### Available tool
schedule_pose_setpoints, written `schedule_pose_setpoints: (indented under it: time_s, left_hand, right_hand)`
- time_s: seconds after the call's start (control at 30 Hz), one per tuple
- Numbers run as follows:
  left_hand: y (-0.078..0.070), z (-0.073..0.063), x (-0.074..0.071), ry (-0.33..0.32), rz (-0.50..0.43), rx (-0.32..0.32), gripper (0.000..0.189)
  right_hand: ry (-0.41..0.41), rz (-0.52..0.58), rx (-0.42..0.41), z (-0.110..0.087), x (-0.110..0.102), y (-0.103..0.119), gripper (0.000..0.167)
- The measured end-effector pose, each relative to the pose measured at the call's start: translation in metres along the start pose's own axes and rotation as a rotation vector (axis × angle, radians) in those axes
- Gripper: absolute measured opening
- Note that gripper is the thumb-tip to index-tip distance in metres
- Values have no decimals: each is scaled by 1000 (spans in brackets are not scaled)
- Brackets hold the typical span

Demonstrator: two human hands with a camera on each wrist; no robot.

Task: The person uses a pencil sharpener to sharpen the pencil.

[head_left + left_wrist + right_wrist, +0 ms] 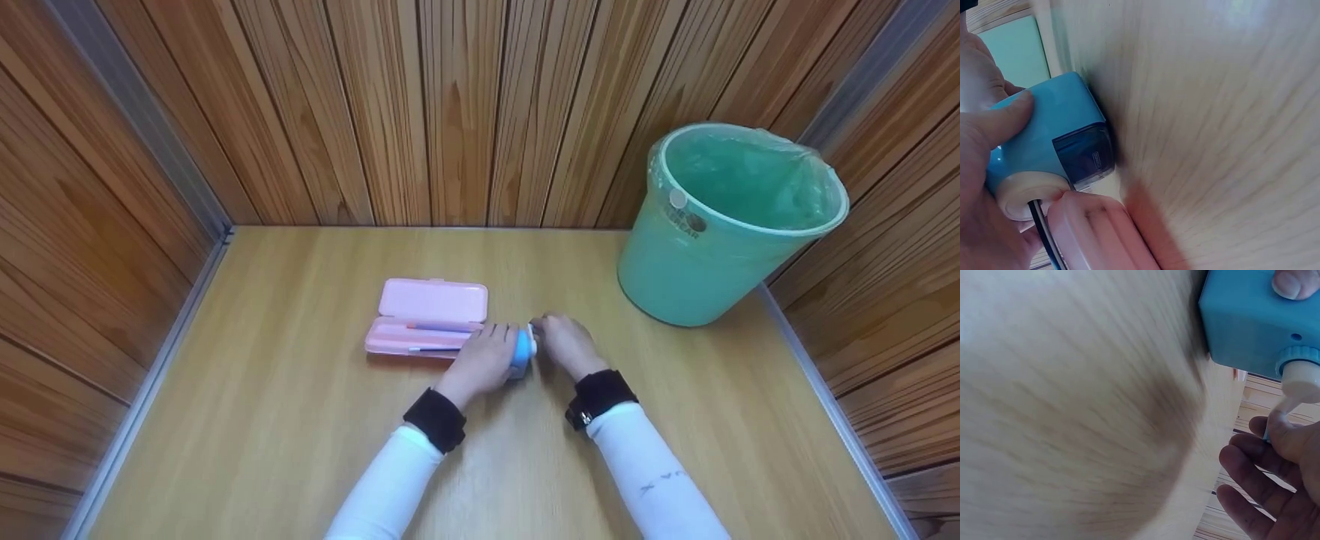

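A blue crank pencil sharpener [1044,124] with a dark clear shavings drawer [1088,154] stands on the table. My left hand [486,360] grips its body from above, thumb on one side. A dark-striped pencil [1044,233] sticks into the cream-coloured round holder [1030,188] at its front. On the other side, my right hand [568,346] pinches the end of the cream crank [1299,381] between thumb and index finger, the other fingers loosely bent. Beside the left hand lies an open pink pencil case [433,300], its front end close to the sharpener.
Inside the case rests an orange-tipped pencil [442,327]. A green bin [686,262] with a clear plastic liner stands at the back right. Wood-panelled walls [457,112] bound the table [300,435] at the back and both sides.
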State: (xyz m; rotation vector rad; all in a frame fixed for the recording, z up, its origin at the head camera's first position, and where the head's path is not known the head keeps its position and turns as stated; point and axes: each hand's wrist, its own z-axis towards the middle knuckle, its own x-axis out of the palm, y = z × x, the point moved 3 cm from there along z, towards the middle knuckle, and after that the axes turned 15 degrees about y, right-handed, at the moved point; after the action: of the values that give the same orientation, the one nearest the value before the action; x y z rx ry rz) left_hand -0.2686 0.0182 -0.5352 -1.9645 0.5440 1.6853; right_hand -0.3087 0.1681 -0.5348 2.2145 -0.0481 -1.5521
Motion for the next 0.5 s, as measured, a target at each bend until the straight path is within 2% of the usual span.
schedule_pose_setpoints:
  time_s: [0.27, 0.5]
  left_hand:
    - [0, 0, 3, -14, -8, -7, 58]
    - [1, -2, 5, -12, -40, -7, 58]
  right_hand:
    - [-13, -32, -28, -2, -1, 0, 25]
    - [5, -79, -63, -2, 13, -2, 25]
